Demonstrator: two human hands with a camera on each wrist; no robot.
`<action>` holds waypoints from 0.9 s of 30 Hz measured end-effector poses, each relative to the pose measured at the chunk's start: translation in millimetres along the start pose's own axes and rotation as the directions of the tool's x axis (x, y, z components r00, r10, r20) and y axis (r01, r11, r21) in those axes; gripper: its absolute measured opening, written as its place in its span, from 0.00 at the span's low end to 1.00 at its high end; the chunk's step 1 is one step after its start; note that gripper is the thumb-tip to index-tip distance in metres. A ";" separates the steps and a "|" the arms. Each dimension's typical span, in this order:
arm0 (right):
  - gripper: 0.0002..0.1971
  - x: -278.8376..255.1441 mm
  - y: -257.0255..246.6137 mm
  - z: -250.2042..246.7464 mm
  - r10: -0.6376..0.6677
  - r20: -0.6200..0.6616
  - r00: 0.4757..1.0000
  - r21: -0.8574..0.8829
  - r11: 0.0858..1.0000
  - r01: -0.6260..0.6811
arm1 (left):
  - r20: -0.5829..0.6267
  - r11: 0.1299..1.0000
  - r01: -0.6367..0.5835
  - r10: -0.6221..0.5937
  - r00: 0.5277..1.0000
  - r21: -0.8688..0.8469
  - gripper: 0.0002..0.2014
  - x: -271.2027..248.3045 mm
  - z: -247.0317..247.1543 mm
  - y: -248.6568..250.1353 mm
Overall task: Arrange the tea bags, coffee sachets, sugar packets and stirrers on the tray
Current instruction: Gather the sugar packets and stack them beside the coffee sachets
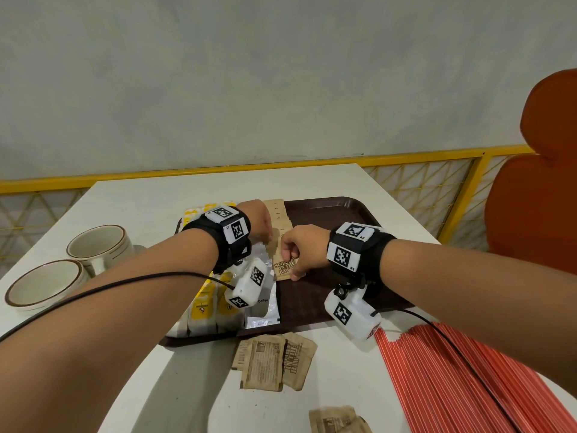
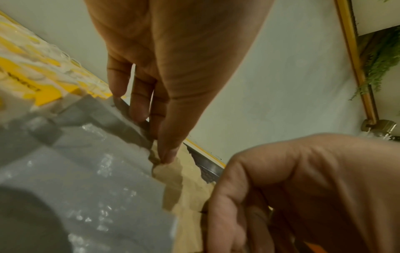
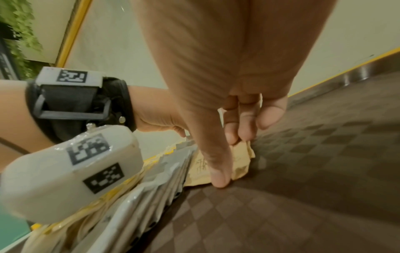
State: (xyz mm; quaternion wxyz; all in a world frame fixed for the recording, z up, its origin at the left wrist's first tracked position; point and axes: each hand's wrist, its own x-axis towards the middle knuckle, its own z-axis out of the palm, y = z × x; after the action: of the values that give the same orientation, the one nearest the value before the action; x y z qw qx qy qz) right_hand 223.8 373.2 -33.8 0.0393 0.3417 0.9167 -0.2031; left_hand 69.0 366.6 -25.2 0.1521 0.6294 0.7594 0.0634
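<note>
Grey wall [image 1: 281,73] at twelve o'clock; on the white table [image 1: 140,201], over the tray [image 1: 343,220], my right hand [image 1: 301,248] pinches a sugar packet [image 1: 283,270], left hand [image 1: 260,221] straight-fingered

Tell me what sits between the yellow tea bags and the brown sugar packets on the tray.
Silver coffee sachets lie between the tea bags and the sugar packets, all on the tray. The head view shows it best.

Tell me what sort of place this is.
Probably a café or fast-food dining area: a brown cafeteria tray on a white table, stoneware cups beside it, and an orange padded seat by a yellow railing.
</note>
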 end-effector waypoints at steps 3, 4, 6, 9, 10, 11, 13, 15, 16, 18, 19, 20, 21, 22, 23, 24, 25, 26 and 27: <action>0.16 0.4 0.1 0.4 -0.006 0.002 1.000 0.000 1.000 0.006 | 0.013 0.999 -0.008 0.007 1.000 0.042 0.03 -1.6 -1.2 1.7; 0.15 0.3 0.1 0.5 -0.004 -0.001 1.000 0.002 1.000 0.004 | 0.019 0.998 -0.008 0.007 1.000 0.064 0.04 -1.9 -1.9 1.9; 0.15 0.6 0.5 0.8 0.000 -0.010 1.000 0.011 1.000 0.000 | 0.033 0.994 -0.008 0.005 0.999 0.107 0.05 -3.2 -4.1 2.8; 0.15 1.4 0.5 1.2 0.006 -0.021 1.000 0.019 1.000 -0.006 | 0.056 0.989 -0.014 0.006 0.998 0.145 0.06 -3.2 -7.0 4.4; 0.15 1.6 0.3 1.2 0.007 -0.025 1.000 0.022 1.000 -0.006 | 0.060 0.988 -0.016 0.007 0.998 0.154 0.06 -3.1 -7.7 4.7; 0.15 1.7 -0.1 1.2 0.007 -0.027 1.000 0.024 1.000 -0.006 | 0.061 0.987 -0.016 0.006 0.998 0.160 0.05 -2.9 -8.1 4.7; 0.16 2.0 -0.8 1.3 0.003 -0.031 1.000 0.022 1.000 -0.003 | 0.048 0.987 -0.016 0.009 0.999 0.159 0.04 -2.0 -9.0 4.1; 0.15 2.1 -0.8 2.0 0.000 -0.043 0.999 0.018 1.000 0.001 | 0.019 0.989 -0.019 0.016 1.000 0.145 0.05 -2.2 -10.3 3.6; 0.15 2.1 -0.2 2.6 0.005 -0.051 0.999 0.030 1.000 -0.003 | 0.004 0.990 -0.021 0.021 1.000 0.136 0.06 -3.0 -11.2 3.5; 0.14 -0.2 0.2 2.8 0.017 -0.064 0.998 0.080 0.997 -0.012 | -0.030 0.993 -0.027 0.031 0.999 0.113 0.07 -5.3 -13.1 2.6; 0.13 -2.5 0.1 1.8 0.018 -0.072 0.997 0.102 0.995 -0.011 | -0.048 0.995 -0.029 0.034 0.998 0.100 0.07 -7.2 -14.2 1.7; 0.12 -5.4 0.3 -0.5 0.018 -0.082 0.996 0.112 0.994 -0.008 | -0.063 0.996 -0.028 0.033 0.997 0.082 0.08 -9.3 -15.2 0.1; 0.11 -8.7 1.3 -4.5 0.018 -0.101 0.995 0.111 0.994 -0.006 | -0.076 0.998 -0.027 0.032 0.997 0.059 0.08 -11.3 -15.8 -2.1; 0.09 -12.2 2.9 -10.0 0.020 -0.133 0.991 0.109 0.994 -0.006 | -0.083 0.999 -0.027 0.030 0.996 0.037 0.08 -13.3 -16.2 -4.5; 0.07 -15.2 5.6 -16.2 0.035 -0.176 0.984 0.116 0.993 -0.015 | -0.083 0.999 -0.028 0.030 0.996 0.022 0.08 -15.5 -15.9 -6.7; 0.06 -17.6 8.8 -22.6 0.063 -0.222 0.973 0.138 0.990 -0.032 | -0.077 1.000 -0.029 0.029 0.997 0.009 0.09 -17.8 -15.4 -8.5; 0.07 -19.3 12.7 -28.0 0.098 -0.268 0.958 0.169 0.984 -0.053 | -0.066 1.000 -0.029 0.029 0.997 0.000 0.09 -19.8 -14.5 -9.7; 0.08 -20.1 16.7 -31.7 0.130 -0.306 0.943 0.199 0.977 -0.070 | -0.056 0.999 -0.031 0.030 0.998 -0.008 0.09 -21.2 -13.7 -9.9; 0.08 -21.0 19.5 -33.6 0.150 -0.329 0.932 0.223 0.972 -0.078 | -0.050 0.999 -0.035 0.034 0.998 -0.013 0.08 -22.2 -13.0 -9.7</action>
State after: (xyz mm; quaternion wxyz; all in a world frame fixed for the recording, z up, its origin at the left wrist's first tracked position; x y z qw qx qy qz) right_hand 254.6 387.1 -5.4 -0.1453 0.4270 0.8619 -0.2318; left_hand 59.4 344.2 -12.3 0.1363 0.6397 0.7514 0.0868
